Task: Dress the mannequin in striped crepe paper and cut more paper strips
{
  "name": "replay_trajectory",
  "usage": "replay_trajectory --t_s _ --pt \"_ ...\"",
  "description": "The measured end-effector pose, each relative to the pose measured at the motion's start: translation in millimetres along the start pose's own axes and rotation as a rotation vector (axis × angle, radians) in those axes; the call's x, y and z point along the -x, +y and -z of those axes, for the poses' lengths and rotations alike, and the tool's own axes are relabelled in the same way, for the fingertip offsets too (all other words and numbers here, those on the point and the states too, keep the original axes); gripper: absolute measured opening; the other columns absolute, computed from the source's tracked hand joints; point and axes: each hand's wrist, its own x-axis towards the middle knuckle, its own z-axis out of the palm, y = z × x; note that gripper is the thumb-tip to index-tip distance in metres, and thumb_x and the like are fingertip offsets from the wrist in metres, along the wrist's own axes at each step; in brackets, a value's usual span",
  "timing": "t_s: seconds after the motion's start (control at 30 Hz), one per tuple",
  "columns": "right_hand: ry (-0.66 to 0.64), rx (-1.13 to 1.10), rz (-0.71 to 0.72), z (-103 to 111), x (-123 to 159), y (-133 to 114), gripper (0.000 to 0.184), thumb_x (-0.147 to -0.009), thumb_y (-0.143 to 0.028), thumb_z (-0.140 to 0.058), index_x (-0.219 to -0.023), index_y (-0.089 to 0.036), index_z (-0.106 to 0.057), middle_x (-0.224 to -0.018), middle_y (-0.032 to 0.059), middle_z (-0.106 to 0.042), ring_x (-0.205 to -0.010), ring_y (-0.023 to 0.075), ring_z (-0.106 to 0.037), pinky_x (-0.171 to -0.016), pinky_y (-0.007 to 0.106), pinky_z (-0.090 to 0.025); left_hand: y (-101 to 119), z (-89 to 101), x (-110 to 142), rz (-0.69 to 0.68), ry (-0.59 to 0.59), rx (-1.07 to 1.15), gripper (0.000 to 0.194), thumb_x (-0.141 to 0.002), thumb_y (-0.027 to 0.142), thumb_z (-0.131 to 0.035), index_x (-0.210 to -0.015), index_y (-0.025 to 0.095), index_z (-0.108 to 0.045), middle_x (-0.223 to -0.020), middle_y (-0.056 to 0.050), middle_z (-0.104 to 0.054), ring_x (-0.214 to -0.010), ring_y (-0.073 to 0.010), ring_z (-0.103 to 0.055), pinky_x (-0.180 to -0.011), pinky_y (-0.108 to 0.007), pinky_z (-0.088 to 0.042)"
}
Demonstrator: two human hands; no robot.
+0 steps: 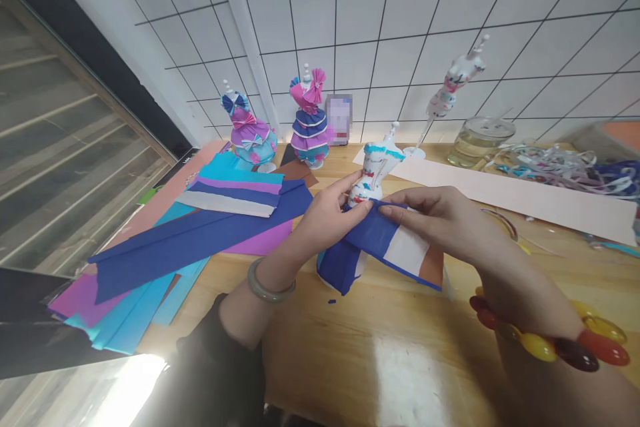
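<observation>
A small white dress form (380, 163) with a turquoise band across its chest stands in front of me, tilted slightly in view. My left hand (334, 210) is closed around its waist, the thumb pressing the edge of a paper strip there. That strip (367, 240), blue with white and brown sections, wraps the form's hip and hangs out to the right. Between thumb and fingers, my right hand (433, 217) pinches its upper edge. Below the waist, dark blue paper (340, 267) covers the lower part of the form. The left fingertips are partly hidden behind the form.
Stacked coloured paper (200, 233) lies at left. Two dressed forms (253, 133) and a phone (340, 119) stand by the tiled wall. Behind, right, are a bare form (453, 87), a glass jar (480, 140), a pale paper strip (525, 197) and tangled scraps (575, 170).
</observation>
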Motion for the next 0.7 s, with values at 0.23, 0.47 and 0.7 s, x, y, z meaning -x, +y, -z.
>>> replay_trajectory --t_s 0.23,0.47,0.7 --pt "0.021 0.060 0.025 -0.4 0.1 -1.0 0.035 -0.077 -0.048 -0.061 -0.101 -0.025 -0.071 -0.089 0.0042 -0.072 -0.075 0.0200 -0.063 -0.059 0.031 -0.052 -0.8 0.6 0.1 -0.001 0.002 -0.012 0.062 -0.080 0.026 -0.059 -0.137 0.017 -0.039 -0.119 -0.009 -0.061 -0.108 -0.0245 -0.055 -0.088 -0.033 -0.047" --pt "0.024 0.106 0.007 -1.7 2.3 -3.7 0.037 -0.079 -0.049 -0.058 -0.104 -0.024 -0.068 -0.086 0.0034 -0.071 -0.070 0.0179 -0.062 -0.058 0.030 -0.050 -2.0 -0.1 -0.2 0.007 -0.019 0.011 0.065 -0.079 0.023 -0.060 -0.139 0.014 -0.036 -0.121 -0.012 -0.060 -0.107 -0.0232 -0.057 -0.090 -0.033 -0.047" --pt "0.012 0.092 0.091 -1.9 1.1 -4.4 0.030 -0.080 -0.044 -0.060 -0.101 -0.026 -0.070 -0.092 0.0021 -0.072 -0.077 0.0181 -0.063 -0.064 0.029 -0.050 -4.6 0.0 0.2 -0.020 -0.042 0.042 0.064 -0.078 0.021 -0.059 -0.138 0.016 -0.037 -0.126 -0.012 -0.056 -0.111 -0.0237 -0.056 -0.093 -0.036 -0.046"
